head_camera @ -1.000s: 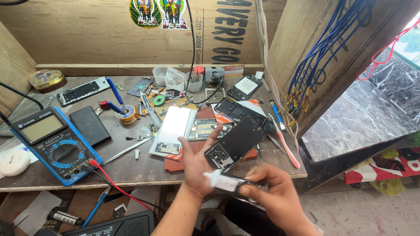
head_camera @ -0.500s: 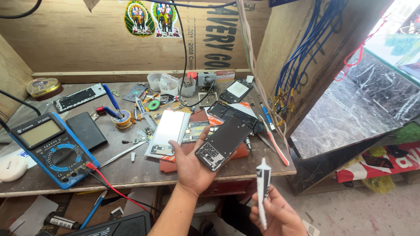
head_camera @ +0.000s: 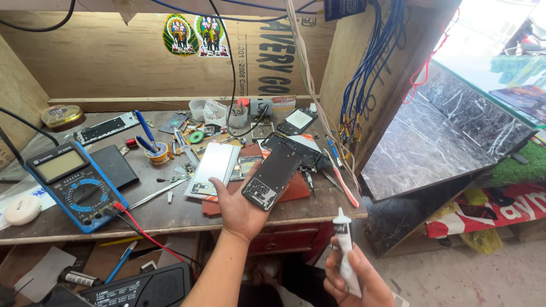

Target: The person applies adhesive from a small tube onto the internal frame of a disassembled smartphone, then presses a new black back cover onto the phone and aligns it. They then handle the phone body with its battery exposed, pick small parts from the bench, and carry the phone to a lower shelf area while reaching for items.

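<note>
the left hand [head_camera: 239, 204] cradles an opened black phone [head_camera: 272, 176] on its upturned palm, fingers loosely curled under it, above the workbench [head_camera: 170, 213] edge. the right hand [head_camera: 355, 281], at five o'clock from the phone, is closed around a white glue tube [head_camera: 344, 250], nozzle up. a blue multimeter [head_camera: 77, 185] lies at nine o'clock, a white phone panel [head_camera: 211, 167] just beside the left hand.

Glossy black phone panel [head_camera: 272, 176], smooth white plastic glue tube [head_camera: 344, 250], rough scuffed wooden bench [head_camera: 182, 213].
</note>
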`<state>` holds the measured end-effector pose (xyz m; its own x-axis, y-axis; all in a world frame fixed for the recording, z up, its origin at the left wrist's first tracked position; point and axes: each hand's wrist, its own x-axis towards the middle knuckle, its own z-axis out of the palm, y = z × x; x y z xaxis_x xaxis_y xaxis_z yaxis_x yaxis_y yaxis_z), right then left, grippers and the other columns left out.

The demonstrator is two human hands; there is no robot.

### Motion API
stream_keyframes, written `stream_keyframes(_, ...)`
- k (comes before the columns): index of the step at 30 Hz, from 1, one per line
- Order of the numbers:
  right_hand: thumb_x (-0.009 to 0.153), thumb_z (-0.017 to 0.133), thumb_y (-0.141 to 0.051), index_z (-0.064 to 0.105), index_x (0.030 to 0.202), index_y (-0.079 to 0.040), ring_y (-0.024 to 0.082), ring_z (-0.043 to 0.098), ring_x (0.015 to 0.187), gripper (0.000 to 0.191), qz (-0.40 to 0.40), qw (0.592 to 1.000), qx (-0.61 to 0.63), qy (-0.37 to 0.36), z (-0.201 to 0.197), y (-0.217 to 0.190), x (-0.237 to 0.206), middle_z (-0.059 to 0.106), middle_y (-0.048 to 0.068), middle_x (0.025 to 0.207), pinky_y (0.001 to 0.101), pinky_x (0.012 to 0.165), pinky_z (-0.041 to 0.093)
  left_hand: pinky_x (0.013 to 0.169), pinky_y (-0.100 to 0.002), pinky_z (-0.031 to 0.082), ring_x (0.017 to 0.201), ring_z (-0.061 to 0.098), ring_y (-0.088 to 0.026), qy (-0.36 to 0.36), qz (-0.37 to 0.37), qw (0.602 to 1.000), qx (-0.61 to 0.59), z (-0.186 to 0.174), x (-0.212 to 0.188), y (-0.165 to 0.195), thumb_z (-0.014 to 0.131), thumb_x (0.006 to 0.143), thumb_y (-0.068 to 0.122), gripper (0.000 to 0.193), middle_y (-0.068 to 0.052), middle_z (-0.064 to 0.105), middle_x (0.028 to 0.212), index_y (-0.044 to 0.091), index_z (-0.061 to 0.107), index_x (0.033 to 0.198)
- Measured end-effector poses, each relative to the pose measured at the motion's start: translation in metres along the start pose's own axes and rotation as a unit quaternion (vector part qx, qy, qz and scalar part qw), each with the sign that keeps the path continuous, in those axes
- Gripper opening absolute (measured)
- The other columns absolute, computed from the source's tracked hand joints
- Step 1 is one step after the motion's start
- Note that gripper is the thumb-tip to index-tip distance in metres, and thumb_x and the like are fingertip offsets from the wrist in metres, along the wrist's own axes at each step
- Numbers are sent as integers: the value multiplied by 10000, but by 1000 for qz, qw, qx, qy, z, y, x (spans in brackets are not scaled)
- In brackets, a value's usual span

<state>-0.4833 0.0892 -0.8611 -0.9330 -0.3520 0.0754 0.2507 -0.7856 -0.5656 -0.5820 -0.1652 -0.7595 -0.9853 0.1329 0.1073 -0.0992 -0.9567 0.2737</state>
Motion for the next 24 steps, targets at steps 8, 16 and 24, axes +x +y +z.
stream_keyframes(8, 997, 357, -441, 455, 1428, 23, 286, 687, 960, 641, 3, 986, -80, 147, 8, 18, -31, 662, 242, 1211, 475, 873, 572, 1199, -533, 318, 1448, 426, -393, -52, 14, 999, 0, -14, -64, -24, 274, 794, 932, 1271, -244, 409, 1594, -61, 243, 1587)
stream_keyframes(16, 1086, 319, -410, 456, 1466, 50, 275, 645, 1028, 612, -128, 966, -185, 129, -2, -88, -62, 631, 235, 1275, 440, 937, 509, 1187, -510, 332, 1425, 444, -370, -34, 8, 999, -11, 22, -104, -122, 305, 813, 906, 1227, -230, 429, 1580, -54, 292, 1578)
stream_keyframes(24, 1107, 397, -424, 441, 1472, 34, 251, 617, 1089, 588, -262, 939, -223, 18, 15, -78, -35, 601, 178, 1270, 447, 1034, 482, 1193, -470, 337, 1410, 468, -334, -53, 29, 997, -37, 24, -148, -119, 394, 837, 863, 1172, -208, 465, 1557, -43, 306, 1574)
